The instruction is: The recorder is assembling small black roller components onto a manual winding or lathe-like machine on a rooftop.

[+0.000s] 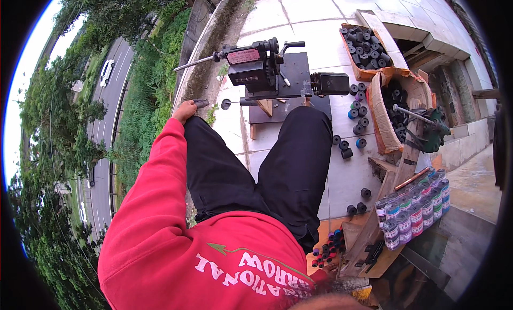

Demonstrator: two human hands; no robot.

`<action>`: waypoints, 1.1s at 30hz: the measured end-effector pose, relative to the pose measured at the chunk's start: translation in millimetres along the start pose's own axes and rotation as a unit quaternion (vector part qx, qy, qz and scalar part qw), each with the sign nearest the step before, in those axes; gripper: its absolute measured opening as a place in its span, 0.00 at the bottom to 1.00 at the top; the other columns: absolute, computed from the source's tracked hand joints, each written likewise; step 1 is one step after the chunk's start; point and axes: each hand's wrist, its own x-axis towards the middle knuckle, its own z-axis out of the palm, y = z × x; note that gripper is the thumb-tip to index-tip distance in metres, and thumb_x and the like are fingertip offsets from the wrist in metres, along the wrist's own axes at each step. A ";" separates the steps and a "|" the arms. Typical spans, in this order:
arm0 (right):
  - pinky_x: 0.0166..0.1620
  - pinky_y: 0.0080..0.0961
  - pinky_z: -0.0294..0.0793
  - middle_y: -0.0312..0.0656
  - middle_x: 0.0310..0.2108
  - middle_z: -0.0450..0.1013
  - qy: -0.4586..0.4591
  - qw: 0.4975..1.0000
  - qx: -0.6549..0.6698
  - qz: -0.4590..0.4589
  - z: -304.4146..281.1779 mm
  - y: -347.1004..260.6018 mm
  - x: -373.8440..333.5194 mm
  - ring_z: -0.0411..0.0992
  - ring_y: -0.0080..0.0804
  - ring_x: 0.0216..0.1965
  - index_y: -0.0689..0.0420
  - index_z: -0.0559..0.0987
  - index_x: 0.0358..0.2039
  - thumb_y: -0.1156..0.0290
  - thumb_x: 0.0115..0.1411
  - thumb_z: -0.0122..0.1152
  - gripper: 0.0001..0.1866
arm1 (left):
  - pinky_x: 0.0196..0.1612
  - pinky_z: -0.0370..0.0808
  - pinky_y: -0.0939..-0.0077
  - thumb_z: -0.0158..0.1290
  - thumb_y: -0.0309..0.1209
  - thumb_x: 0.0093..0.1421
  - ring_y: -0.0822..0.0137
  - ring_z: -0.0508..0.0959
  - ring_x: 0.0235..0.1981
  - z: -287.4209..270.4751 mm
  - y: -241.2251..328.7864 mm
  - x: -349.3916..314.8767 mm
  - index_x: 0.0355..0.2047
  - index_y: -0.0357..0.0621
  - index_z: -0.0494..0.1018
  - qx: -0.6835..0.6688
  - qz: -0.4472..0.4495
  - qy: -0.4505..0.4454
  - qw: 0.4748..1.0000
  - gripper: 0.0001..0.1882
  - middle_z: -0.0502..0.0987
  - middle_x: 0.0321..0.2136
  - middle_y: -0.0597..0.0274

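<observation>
My left hand (185, 111) is at my left knee, its fingers closed round a small dark cylindrical piece (201, 103) whose kind I cannot make out. Just ahead stands a black hand-crank winding machine (251, 69) with a counter and a red label. Its thin metal shaft (195, 62) points left, and the crank handle (294, 44) is at the upper right. My right arm runs down to the lower right, where its red sleeve (320, 275) shows beside red and black spools (327, 251). The fingers of my right hand (332, 266) are too dim and small to read.
Right of the machine stand a carton (357, 67) of black spools and a larger torn carton (382, 117). Loose spools (358, 113) lie on the tiles. A green metal device (430, 131) sits on a wooden beam (374, 224), near plastic-wrapped coloured rolls (411, 216). A ledge (206, 53) borders the left.
</observation>
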 end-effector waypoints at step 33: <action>0.52 0.24 0.76 0.45 0.52 0.77 -0.260 0.805 -0.523 0.105 126.6 87.4 -252.1 0.78 0.31 0.50 0.63 0.74 0.60 0.71 0.72 0.56 0.19 | 0.26 0.67 0.76 0.51 0.31 0.67 0.74 0.71 0.21 23.5 -3.2 42.2 0.43 0.43 0.82 0.016 0.095 -0.016 0.995 0.12 0.76 0.23 0.70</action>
